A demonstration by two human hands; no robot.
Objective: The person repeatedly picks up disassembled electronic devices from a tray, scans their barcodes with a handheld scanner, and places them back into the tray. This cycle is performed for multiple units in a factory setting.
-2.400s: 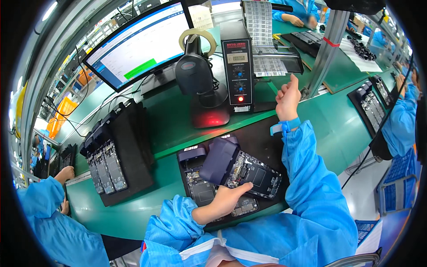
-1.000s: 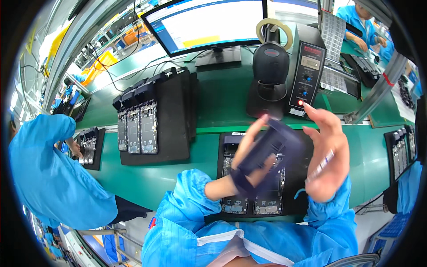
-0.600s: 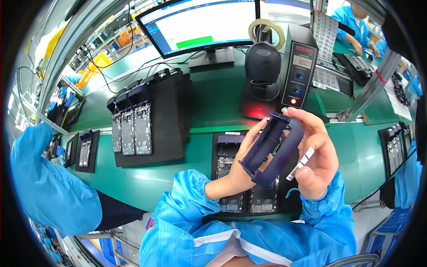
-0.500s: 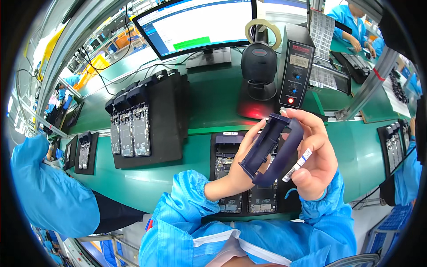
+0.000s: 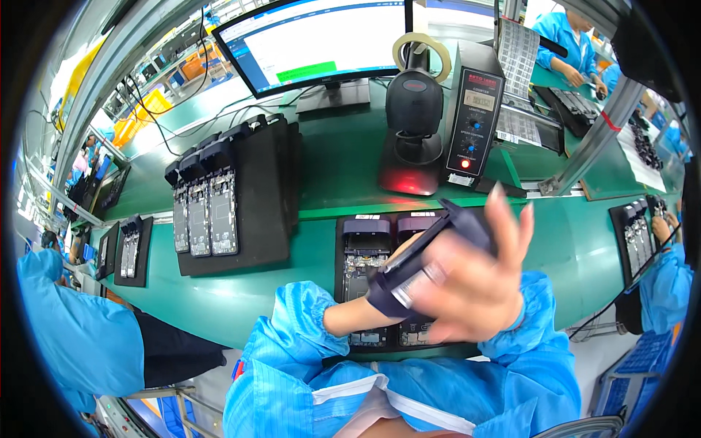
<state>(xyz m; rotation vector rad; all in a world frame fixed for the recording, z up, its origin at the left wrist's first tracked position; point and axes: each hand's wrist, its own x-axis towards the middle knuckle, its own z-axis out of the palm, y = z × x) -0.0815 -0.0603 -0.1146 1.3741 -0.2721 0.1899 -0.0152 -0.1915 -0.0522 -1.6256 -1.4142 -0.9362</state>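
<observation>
Label (image 5: 406,295) now against plastic housing's 7 o'clock end, likely being applied. Left hand (image 5: 367,314) has housing (image 5: 409,268) in its fingers; right hand (image 5: 475,281) blurred, can't tell grip.

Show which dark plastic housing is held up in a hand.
The tilted housing, held by the left hand; the other nearby housings rest on black mats.
</observation>
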